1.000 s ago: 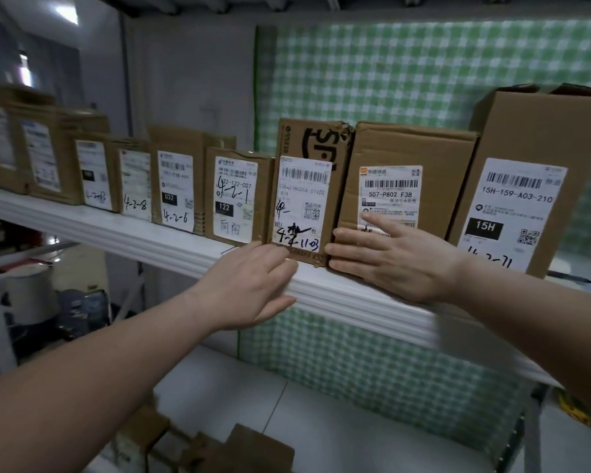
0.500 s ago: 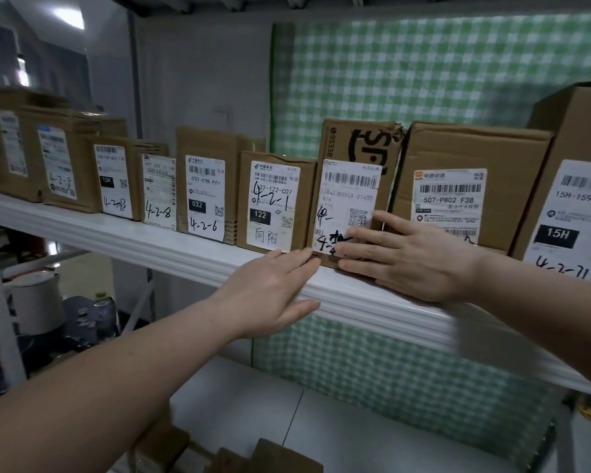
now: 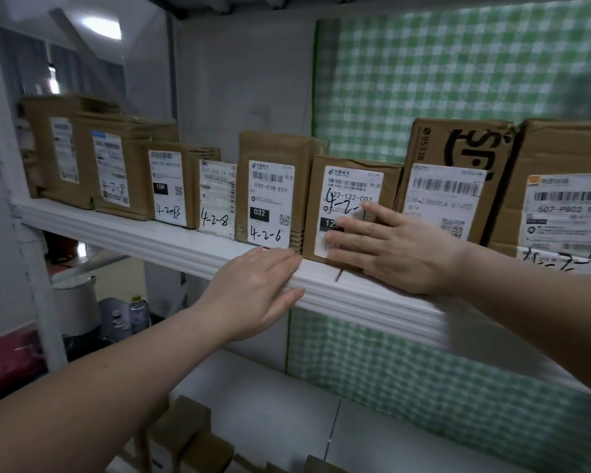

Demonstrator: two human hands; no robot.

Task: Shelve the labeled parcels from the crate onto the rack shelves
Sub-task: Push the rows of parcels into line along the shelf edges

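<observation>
Cardboard parcels [image 3: 270, 199] on shelf [image 3: 144, 233], approx. upright.

A green-and-white checked sheet [image 3: 458, 80] covers the back on the right, running from top to bottom. Left of it the wall [image 3: 239, 80] is plain grey. A ceiling light [image 3: 101, 27] glows at the upper left above dark panels [image 3: 21, 63]. Low on the left stand a white kettle-like pot [image 3: 75, 305], a small bottle [image 3: 137, 312] and something red [image 3: 7, 356].

Parcel storeroom: labelled cartons [image 3: 268, 196] line a white rack shelf [image 3: 171, 238].
</observation>
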